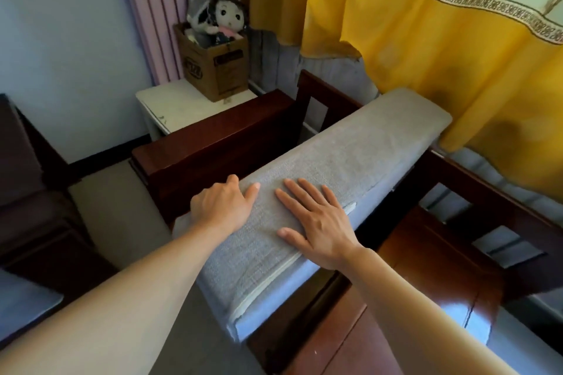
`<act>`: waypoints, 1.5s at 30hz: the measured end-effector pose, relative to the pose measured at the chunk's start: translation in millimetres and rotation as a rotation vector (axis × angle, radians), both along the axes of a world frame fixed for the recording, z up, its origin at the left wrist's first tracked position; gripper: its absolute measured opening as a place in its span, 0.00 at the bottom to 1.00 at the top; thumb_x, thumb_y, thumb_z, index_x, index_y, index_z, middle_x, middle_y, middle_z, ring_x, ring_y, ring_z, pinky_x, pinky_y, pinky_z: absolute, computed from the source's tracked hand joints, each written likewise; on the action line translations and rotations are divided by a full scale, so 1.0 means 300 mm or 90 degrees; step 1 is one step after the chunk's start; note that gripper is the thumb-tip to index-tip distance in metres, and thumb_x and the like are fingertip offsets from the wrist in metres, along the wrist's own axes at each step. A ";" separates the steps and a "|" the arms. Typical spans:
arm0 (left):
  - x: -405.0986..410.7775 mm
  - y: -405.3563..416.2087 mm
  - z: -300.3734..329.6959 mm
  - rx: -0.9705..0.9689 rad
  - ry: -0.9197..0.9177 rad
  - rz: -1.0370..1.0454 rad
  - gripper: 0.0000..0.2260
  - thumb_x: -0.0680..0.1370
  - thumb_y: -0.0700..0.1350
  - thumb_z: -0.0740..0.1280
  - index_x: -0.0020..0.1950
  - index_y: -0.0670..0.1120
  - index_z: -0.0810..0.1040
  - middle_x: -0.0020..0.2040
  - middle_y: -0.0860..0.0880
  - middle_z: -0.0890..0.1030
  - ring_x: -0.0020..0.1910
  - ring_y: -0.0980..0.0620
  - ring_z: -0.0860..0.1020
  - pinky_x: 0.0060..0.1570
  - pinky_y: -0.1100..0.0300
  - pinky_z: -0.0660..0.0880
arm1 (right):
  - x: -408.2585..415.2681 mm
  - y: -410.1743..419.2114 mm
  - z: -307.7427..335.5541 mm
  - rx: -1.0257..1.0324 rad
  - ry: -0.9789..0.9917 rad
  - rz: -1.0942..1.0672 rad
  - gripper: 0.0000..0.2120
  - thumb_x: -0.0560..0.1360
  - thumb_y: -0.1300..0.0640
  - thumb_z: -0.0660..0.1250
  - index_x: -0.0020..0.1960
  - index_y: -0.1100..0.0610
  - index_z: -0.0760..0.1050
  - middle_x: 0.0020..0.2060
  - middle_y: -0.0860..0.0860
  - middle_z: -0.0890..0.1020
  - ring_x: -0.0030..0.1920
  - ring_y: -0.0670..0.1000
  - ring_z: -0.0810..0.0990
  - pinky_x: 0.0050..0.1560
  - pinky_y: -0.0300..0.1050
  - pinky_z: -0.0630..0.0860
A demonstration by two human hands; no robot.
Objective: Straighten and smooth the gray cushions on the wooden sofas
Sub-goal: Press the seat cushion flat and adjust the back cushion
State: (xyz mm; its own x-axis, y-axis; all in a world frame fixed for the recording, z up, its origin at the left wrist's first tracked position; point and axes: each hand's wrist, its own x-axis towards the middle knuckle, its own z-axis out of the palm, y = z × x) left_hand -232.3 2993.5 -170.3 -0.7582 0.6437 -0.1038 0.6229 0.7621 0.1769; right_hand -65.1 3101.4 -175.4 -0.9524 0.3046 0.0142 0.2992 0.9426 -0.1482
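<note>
A long gray cushion (350, 149) stands on edge, tilted up above the dark wooden sofa (213, 143), its narrow top side facing me. My left hand (222, 207) rests on the cushion's left edge, with the thumb on top and the fingers curled over the side. My right hand (316, 222) lies flat on the top side with fingers straight and spread. A pale zipper seam (274, 277) runs along the cushion's right edge. The bare polished wooden seat (432, 271) shows below on the right.
A white side table (182, 106) in the corner carries a cardboard box (216, 67) with a doll (227, 17) in it. Yellow curtains (457, 55) hang behind the sofa. Another dark sofa (27, 192) stands at the left, with floor (115, 216) between.
</note>
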 end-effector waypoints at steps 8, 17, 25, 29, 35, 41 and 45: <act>0.116 0.164 -0.009 0.021 0.054 0.133 0.27 0.79 0.63 0.49 0.62 0.44 0.73 0.59 0.42 0.78 0.58 0.41 0.75 0.55 0.50 0.68 | 0.114 0.148 -0.058 0.116 0.064 0.253 0.45 0.69 0.30 0.62 0.78 0.50 0.53 0.77 0.52 0.55 0.77 0.55 0.51 0.75 0.58 0.52; 0.208 0.009 -0.024 0.067 0.064 0.226 0.27 0.79 0.62 0.51 0.62 0.41 0.73 0.59 0.41 0.77 0.60 0.43 0.73 0.56 0.51 0.68 | 0.122 0.079 -0.099 0.169 0.078 0.247 0.65 0.44 0.37 0.81 0.76 0.47 0.57 0.75 0.53 0.63 0.73 0.58 0.63 0.66 0.64 0.65; 0.284 -0.222 -0.043 0.087 0.069 0.379 0.26 0.79 0.61 0.53 0.60 0.39 0.73 0.59 0.40 0.75 0.59 0.42 0.72 0.56 0.50 0.68 | 0.070 -0.048 -0.073 0.154 0.037 0.309 0.64 0.49 0.39 0.81 0.78 0.47 0.52 0.76 0.52 0.59 0.75 0.57 0.57 0.71 0.59 0.57; 0.294 -0.260 -0.044 0.084 0.056 0.421 0.27 0.79 0.61 0.53 0.61 0.40 0.72 0.60 0.40 0.75 0.60 0.42 0.71 0.56 0.49 0.68 | 0.016 -0.051 -0.043 0.137 0.009 0.291 0.59 0.56 0.41 0.80 0.78 0.47 0.51 0.77 0.52 0.56 0.76 0.57 0.54 0.74 0.59 0.53; 0.249 -0.250 -0.033 0.093 0.010 0.442 0.28 0.78 0.63 0.53 0.63 0.40 0.71 0.62 0.39 0.73 0.62 0.40 0.69 0.60 0.49 0.66 | -0.008 -0.091 -0.034 0.163 -0.034 0.378 0.62 0.54 0.34 0.78 0.78 0.47 0.47 0.77 0.56 0.52 0.77 0.59 0.50 0.74 0.58 0.47; 0.210 -0.210 -0.020 0.092 -0.013 0.422 0.26 0.80 0.61 0.51 0.64 0.42 0.70 0.62 0.40 0.73 0.63 0.42 0.69 0.59 0.51 0.66 | -0.014 -0.072 -0.061 0.141 0.006 0.380 0.62 0.56 0.31 0.76 0.79 0.47 0.46 0.78 0.55 0.52 0.77 0.57 0.50 0.74 0.59 0.53; 0.130 -0.193 -0.018 0.091 -0.019 0.431 0.26 0.80 0.61 0.51 0.64 0.42 0.70 0.62 0.40 0.74 0.63 0.41 0.71 0.59 0.51 0.67 | -0.060 -0.087 -0.070 0.127 0.043 0.362 0.59 0.57 0.32 0.76 0.78 0.48 0.49 0.77 0.56 0.55 0.76 0.58 0.53 0.74 0.57 0.52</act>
